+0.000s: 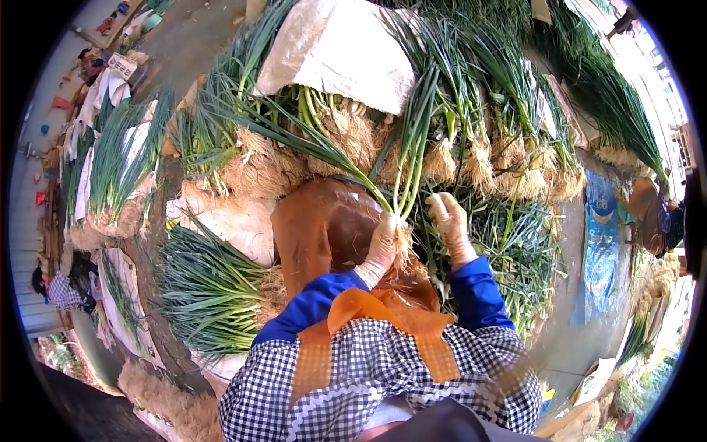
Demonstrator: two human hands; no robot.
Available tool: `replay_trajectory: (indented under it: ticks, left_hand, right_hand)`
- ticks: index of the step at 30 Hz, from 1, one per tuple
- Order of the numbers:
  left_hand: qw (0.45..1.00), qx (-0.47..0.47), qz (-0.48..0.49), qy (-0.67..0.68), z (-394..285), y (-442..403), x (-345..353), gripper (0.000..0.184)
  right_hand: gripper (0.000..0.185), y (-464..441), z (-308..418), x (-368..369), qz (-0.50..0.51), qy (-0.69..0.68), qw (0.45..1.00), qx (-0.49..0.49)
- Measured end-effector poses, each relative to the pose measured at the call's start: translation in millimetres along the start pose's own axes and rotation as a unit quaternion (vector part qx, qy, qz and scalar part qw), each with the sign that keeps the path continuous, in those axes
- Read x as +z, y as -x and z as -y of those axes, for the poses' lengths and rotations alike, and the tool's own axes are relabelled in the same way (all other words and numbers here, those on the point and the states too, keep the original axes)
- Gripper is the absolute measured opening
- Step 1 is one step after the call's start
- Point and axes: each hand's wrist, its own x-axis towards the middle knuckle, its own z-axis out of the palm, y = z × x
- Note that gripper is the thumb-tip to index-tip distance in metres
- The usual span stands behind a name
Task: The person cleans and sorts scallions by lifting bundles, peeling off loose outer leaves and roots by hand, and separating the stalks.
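Note:
My left hand [381, 247], in a pale glove, is closed around a few scallions [401, 193] just above their stringy roots [403, 243]. Their long green leaves fan up and away over the pile ahead. To the right, my right hand [451, 227], also gloved, is raised apart from the stalks with its fingers bent together; whatever they may pinch is hidden. A brown apron [317, 228] covers my lap beneath the scallions. Loose green leaves [515, 243] lie heaped beside and below my right hand.
Rooted scallion bundles [471, 110] line up ahead, partly under a white sack [342, 55]. Another scallion pile [210, 283] lies left on sacking. A blue plastic sheet [600, 243] is at right. A person [66, 289] sits far left; more bundles [121, 177] stand near there.

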Motion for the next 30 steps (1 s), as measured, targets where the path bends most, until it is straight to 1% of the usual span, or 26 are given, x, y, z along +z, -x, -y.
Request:
replay_trajectory:
  ticks: [1,2,3,4,5,6,7,8,9,10,11,12,14,15,16,17,18,20,22,23,24,26,27,28,29,30]
  left_hand:
    - [0.998,0.021,0.004,-0.053,3.0,-2.6,-3.3,0.042]
    - [0.994,0.038,0.007,-0.106,8.6,-4.1,-9.3,0.039]
    - [0.978,0.074,0.011,-0.193,14.1,-8.0,-14.9,0.039]
    - [0.978,0.075,0.013,-0.195,13.3,-6.9,-11.3,0.039]
    - [0.969,0.117,0.005,-0.220,11.8,-6.1,-5.8,0.039]
    - [0.957,0.160,-0.004,-0.243,10.7,-5.6,-3.0,0.039]
    - [0.967,0.117,-0.003,-0.227,12.6,-6.4,-6.7,0.038]
    - [0.967,0.116,-0.004,-0.227,17.7,-8.9,-12.9,0.038]
    - [0.965,0.116,-0.006,-0.236,22.7,-13.4,-18.9,0.044]
    - [0.963,0.116,-0.008,-0.245,28.0,-16.3,-22.1,0.049]
    - [0.996,0.061,0.015,-0.066,26.7,-13.3,-12.6,0.036]
    - [0.996,0.059,0.015,-0.065,20.2,-11.9,-9.2,0.036]
    - [0.999,0.002,0.035,-0.029,6.3,-10.2,-5.4,0.032]
    - [0.995,0.051,0.006,-0.089,12.3,-13.2,-7.2,0.031]
    - [0.995,0.050,0.007,-0.087,15.6,-15.1,-6.1,0.031]
    - [0.995,0.069,0.012,-0.069,19.6,-15.7,-5.3,0.032]
    - [0.995,0.087,0.019,-0.051,23.0,-15.9,-4.7,0.034]
    - [0.993,0.080,0.036,-0.079,23.6,-14.3,-5.8,0.036]
    - [0.982,0.090,0.027,-0.161,10.8,-3.0,5.0,0.033]
    - [0.987,0.104,0.028,-0.121,6.0,1.3,10.4,0.033]
    - [0.987,0.108,0.026,-0.120,7.1,-2.0,12.0,0.033]
    - [0.995,-0.007,0.003,0.096,15.4,-9.4,4.1,0.028]
    - [0.970,-0.104,0.002,0.222,17.7,-13.6,-3.1,0.022]
    - [0.969,-0.105,0.001,0.224,18.7,-13.4,-2.7,0.022]
    - [0.998,-0.012,-0.012,0.061,17.6,-12.5,-0.4,0.020]
    - [0.991,0.081,-0.025,-0.104,16.2,-12.3,2.1,0.019]
  right_hand:
    - [0.019,-5.3,19.8,12.4,-0.069,0.123,0.976,-0.168]
    - [0.026,-6.8,49.5,15.6,-0.018,0.176,0.979,-0.098]
    - [0.028,-11.3,58.1,17.3,0.021,0.225,0.969,-0.101]
    - [0.030,-15.7,62.1,17.2,0.057,0.275,0.954,-0.104]
    - [0.032,-23.8,42.0,15.2,0.109,0.278,0.944,-0.143]
    - [0.027,-25.4,36.5,13.0,0.145,0.217,0.956,-0.133]
    - [0.023,-23.7,36.0,8.3,0.147,0.204,0.955,-0.160]
    - [0.018,-19.4,34.8,4.7,0.149,0.191,0.952,-0.185]
    - [0.012,-12.9,27.2,4.1,0.112,0.166,0.965,-0.170]
    - [0.014,-1.3,36.3,-4.9,0.133,0.138,0.972,-0.136]
    - [0.015,13.9,34.5,-11.1,0.185,0.142,0.961,-0.147]
    - [0.016,28.4,32.0,-17.6,0.237,0.145,0.948,-0.157]
    - [0.015,46.2,40.7,-38.8,0.418,0.056,0.885,-0.197]
    - [0.012,45.7,53.9,-54.8,0.469,0.119,0.860,-0.161]
    - [0.012,32.7,-6.6,-53.5,0.354,0.288,0.836,-0.305]
    - [0.018,25.2,11.6,-51.9,0.263,0.290,0.893,-0.221]
    - [0.024,11.1,31.6,-45.9,0.164,0.286,0.935,-0.133]
    - [0.032,-19.2,36.0,-24.4,0.102,0.229,0.925,-0.285]
    - [0.035,-37.6,59.7,-7.4,0.223,0.338,0.900,-0.162]
    - [0.033,-50.1,65.1,-0.7,0.283,0.421,0.851,-0.132]
    - [0.033,-57.7,64.2,-1.0,0.285,0.422,0.850,-0.137]
    - [0.031,-64.6,54.0,1.9,0.293,0.388,0.842,-0.234]
    - [0.023,-61.4,46.2,3.5,0.263,0.347,0.853,-0.288]
    - [0.023,-55.0,44.0,4.4,0.265,0.348,0.852,-0.287]
    - [0.020,-46.5,42.8,5.9,0.265,0.279,0.904,-0.186]
    - [0.017,-36.2,41.1,6.3,0.261,0.204,0.940,-0.082]
